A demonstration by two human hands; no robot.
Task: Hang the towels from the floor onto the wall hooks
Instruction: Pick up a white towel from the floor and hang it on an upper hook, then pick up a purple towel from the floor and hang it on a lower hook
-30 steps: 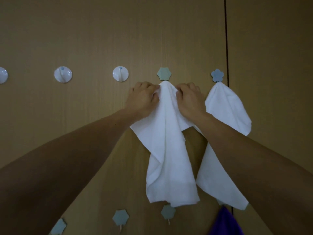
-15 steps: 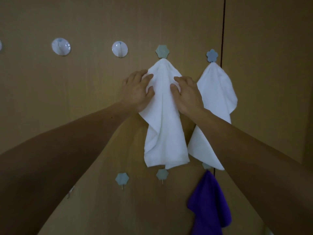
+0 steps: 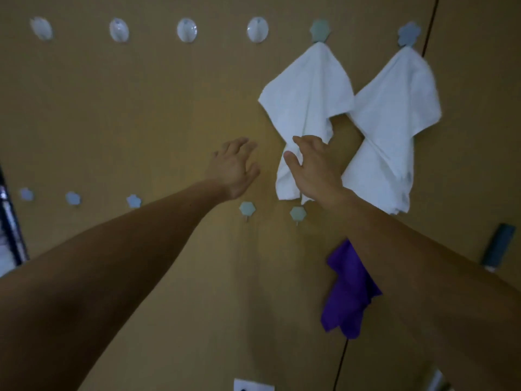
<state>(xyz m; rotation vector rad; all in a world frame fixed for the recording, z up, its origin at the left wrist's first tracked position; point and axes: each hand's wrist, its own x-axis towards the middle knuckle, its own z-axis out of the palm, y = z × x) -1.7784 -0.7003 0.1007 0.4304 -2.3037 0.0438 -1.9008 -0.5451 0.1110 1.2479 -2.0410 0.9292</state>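
A white towel hangs by its corner from a green hexagon hook on the wooden wall. To its right, a second white towel hangs from a blue flower hook. A purple towel hangs lower down, its hook hidden behind my right arm. My right hand lies open in front of the lower part of the first white towel, fingers spread. My left hand is open and empty, just left of that towel and apart from it.
Several bare white round hooks line the upper row to the left. A lower row holds free hexagon hooks and flower hooks. A dark cylinder sits at the right edge, a white outlet at the bottom.
Both hands have let go of the white towel and dropped lower. The towel now hangs free on its hook. The view has pulled back and shifted left, showing more hooks.
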